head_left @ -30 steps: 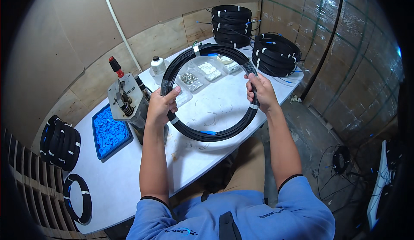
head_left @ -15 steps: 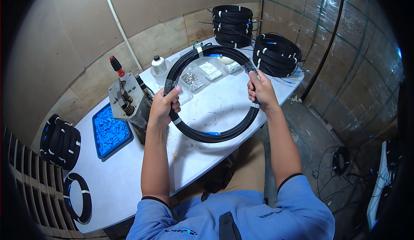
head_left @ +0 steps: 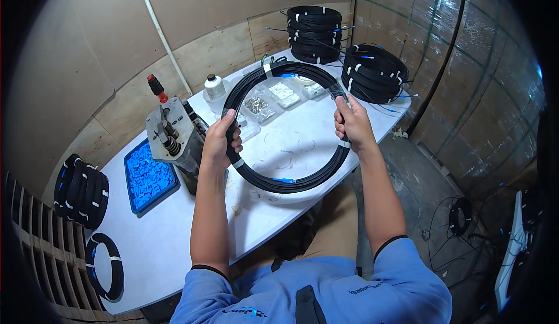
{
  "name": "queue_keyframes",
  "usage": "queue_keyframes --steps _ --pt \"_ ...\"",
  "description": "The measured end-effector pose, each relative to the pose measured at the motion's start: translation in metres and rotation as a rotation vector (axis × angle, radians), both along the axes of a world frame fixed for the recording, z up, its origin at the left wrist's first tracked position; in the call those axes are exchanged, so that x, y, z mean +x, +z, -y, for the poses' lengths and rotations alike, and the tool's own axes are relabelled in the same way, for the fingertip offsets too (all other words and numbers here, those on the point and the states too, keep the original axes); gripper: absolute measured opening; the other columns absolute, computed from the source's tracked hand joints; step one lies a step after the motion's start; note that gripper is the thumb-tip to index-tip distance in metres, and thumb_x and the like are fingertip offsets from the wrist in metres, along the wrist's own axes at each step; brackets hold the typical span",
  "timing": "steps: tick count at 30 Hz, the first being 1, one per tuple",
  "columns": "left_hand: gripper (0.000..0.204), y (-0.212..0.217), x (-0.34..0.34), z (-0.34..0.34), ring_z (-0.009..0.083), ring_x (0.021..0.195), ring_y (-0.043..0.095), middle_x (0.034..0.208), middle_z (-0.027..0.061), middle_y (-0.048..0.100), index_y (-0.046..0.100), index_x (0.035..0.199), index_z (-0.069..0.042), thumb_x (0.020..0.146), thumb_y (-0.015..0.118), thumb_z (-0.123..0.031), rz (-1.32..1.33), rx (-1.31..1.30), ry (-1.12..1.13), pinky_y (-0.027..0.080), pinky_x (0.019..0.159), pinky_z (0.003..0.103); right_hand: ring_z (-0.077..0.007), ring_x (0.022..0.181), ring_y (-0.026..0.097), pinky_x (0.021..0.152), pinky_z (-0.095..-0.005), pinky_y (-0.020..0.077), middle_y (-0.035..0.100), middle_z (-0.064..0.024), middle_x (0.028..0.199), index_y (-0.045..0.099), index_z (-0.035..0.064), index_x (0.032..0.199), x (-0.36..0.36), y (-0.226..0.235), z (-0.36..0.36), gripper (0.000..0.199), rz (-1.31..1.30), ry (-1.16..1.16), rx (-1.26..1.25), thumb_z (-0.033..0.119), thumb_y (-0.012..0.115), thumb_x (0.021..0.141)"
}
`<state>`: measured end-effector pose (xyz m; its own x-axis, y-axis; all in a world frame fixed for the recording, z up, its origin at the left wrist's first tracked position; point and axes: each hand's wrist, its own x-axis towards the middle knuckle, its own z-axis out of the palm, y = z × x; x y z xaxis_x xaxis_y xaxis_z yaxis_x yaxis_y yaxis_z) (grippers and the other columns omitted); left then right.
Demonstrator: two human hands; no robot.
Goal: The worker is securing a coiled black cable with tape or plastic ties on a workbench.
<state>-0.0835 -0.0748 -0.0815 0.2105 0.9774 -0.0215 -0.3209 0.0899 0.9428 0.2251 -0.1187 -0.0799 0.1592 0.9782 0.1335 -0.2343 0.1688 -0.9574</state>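
A coil of black cable (head_left: pixel 271 183) is held up in front of me, tilted above the white table. White ties band it in several places, and small blue connectors (head_left: pixel 285 180) show at its top and bottom. My left hand (head_left: pixel 220 140) is closed round the coil's left side, thumb on top. My right hand (head_left: pixel 354 124) grips the right side, its thumb beside a clear wrap (head_left: pixel 336 91) on the cable. Through the ring I see plastic trays, one with small metal parts (head_left: pixel 257 106) and one with white pieces (head_left: pixel 283 94).
A metal hand press (head_left: pixel 169 129) stands left of the coil, by a tray of blue pieces (head_left: pixel 150 175). Stacked black coils (head_left: pixel 314 36) and further coils (head_left: pixel 374 75) sit at the back right. Others (head_left: pixel 81 191) lie at the left. A white bottle (head_left: pixel 214 86) stands behind.
My left thumb and fingers have shifted slightly up along the coil's left side. The coil and my right hand stay nearly still.
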Motion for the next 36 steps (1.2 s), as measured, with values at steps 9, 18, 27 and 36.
queue_keyframes --steps 9,18,27,36 --pt "0.030 0.0027 0.0035 0.0018 0.0100 0.048 0.043 0.066 -0.0016 0.044 0.051 0.084 -0.011 0.088 0.068 -0.036 -0.041 -0.004 0.089 0.036 0.043 0.026 -0.0023 0.045 0.040 0.038 -0.0195 0.0347 0.043 0.0048 0.062 0.050 0.0078 0.110 -0.0003 -0.0008 0.0007 0.032 0.017 -0.004 0.008 0.036 0.059 0.097" --pt "0.026 -0.0004 0.0016 -0.0015 0.0103 0.050 0.046 0.065 -0.0011 0.046 0.052 0.085 -0.012 0.084 0.070 -0.030 -0.018 0.018 0.056 0.037 0.047 0.026 -0.0025 0.045 0.040 0.038 -0.0196 0.0341 0.043 0.0045 0.062 0.052 0.0064 0.111 0.0002 -0.0027 0.0000 0.034 0.029 -0.048 -0.013 0.037 0.060 0.097" --pt "0.015 -0.0031 0.0047 -0.0002 0.0128 0.052 0.045 0.066 0.0021 0.046 0.054 0.087 -0.006 0.081 0.060 -0.019 0.028 -0.028 0.121 0.038 0.048 0.027 -0.0024 0.046 0.039 0.038 -0.0195 0.0338 0.044 0.0037 0.062 0.052 0.0052 0.112 0.0007 -0.0039 -0.0012 0.037 0.051 -0.056 0.005 0.038 0.061 0.096" --pt "0.013 -0.0057 0.0021 -0.0044 0.0123 0.054 0.045 0.072 0.0018 0.049 0.054 0.088 -0.005 0.082 0.057 -0.016 0.076 -0.011 0.038 0.038 0.049 0.027 -0.0026 0.046 0.040 0.038 -0.0194 0.0341 0.044 0.0036 0.062 0.052 0.0046 0.112 0.0025 -0.0077 -0.0016 0.039 0.044 -0.073 -0.023 0.038 0.062 0.096"
